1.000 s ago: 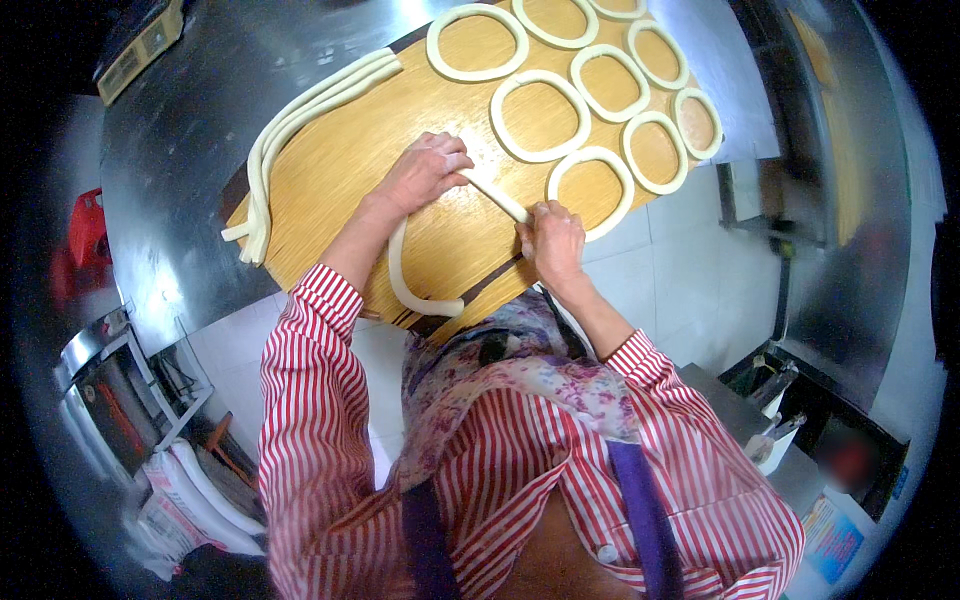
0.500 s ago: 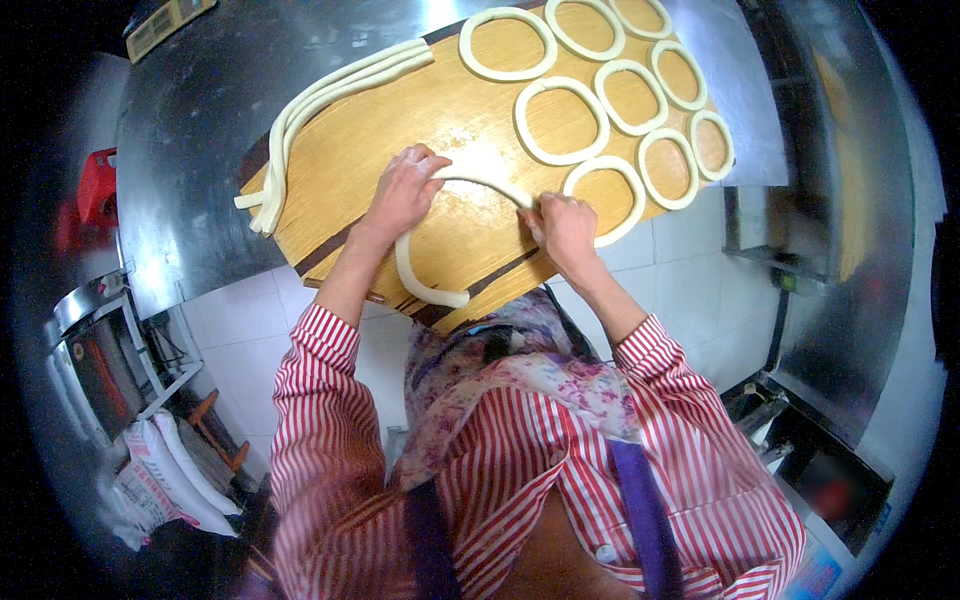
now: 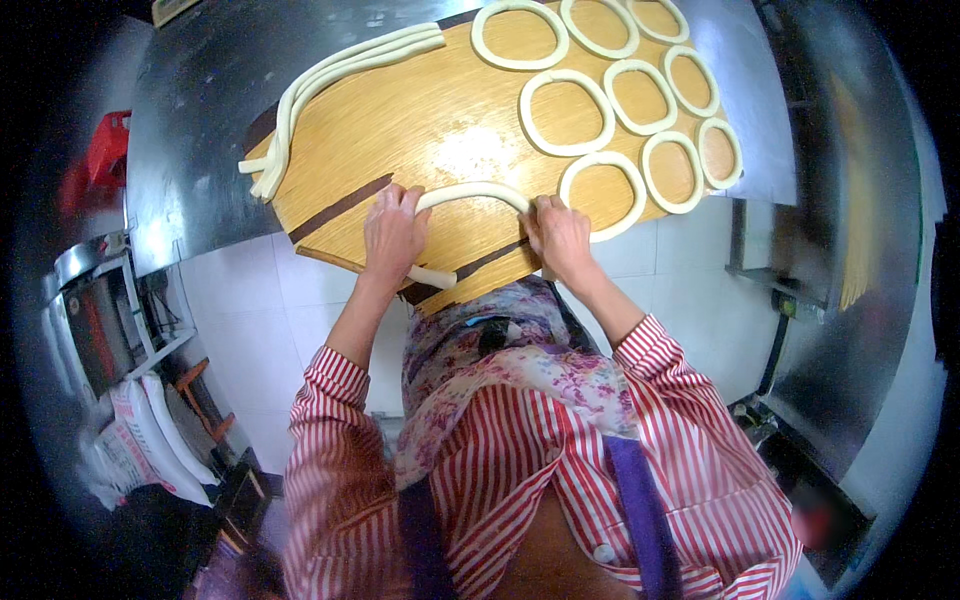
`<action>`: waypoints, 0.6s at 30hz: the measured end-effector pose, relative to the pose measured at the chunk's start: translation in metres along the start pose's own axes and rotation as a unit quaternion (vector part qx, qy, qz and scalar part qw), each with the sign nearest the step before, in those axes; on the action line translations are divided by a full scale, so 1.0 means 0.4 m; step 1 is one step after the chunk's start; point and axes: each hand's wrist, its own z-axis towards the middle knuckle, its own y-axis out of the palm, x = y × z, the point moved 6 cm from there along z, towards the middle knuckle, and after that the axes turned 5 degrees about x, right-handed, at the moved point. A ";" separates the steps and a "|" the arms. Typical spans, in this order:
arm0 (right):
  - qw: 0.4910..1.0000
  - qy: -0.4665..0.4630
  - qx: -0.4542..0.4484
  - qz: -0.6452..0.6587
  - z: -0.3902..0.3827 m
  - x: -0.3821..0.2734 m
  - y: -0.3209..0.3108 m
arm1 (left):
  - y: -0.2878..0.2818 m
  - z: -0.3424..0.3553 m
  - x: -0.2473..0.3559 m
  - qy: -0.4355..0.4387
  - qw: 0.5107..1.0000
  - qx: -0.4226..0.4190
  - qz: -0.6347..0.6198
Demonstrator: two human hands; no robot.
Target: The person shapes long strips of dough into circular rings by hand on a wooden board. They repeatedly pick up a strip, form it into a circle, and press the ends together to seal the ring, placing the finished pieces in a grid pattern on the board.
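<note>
A pale dough rope arches over the near part of a wooden board. My left hand is closed round its left side, and a loose tail of the rope shows below that hand, by the board's near edge. At the other end, my right hand grips the rope with bent fingers. Just right of that hand lies a dough ring, one of several laid out in rows on the board's right side. Several long dough strands rest side by side along the board's far left edge.
The board sits on a dark metal table. A red container stands at the far left. White sacks lie low on the left, below a metal appliance. Another metal surface is on the right.
My left hand has slid nearer to me and a little left along the dough rope, whose arch now sits lower and flatter. My right hand still grips its end.
</note>
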 end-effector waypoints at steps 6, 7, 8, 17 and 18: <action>0.994 -0.040 -0.071 0.070 0.036 0.001 -0.095 | -0.054 -0.065 0.043 0.034 0.994 0.090 -0.060; 0.989 -0.109 -0.059 0.085 0.015 0.001 -0.120 | -0.080 -0.093 0.064 0.066 0.990 0.113 -0.050; 0.974 -0.175 -0.091 0.109 -0.003 0.003 -0.119 | -0.078 -0.120 0.063 0.116 0.990 0.060 -0.054; 0.854 -0.454 -0.248 0.058 -0.035 0.030 -0.056 | 0.008 -0.217 0.065 0.134 0.986 -0.095 0.006; 0.847 -0.476 -0.228 0.062 -0.037 0.035 -0.052 | 0.011 -0.220 0.077 0.140 0.988 -0.069 -0.012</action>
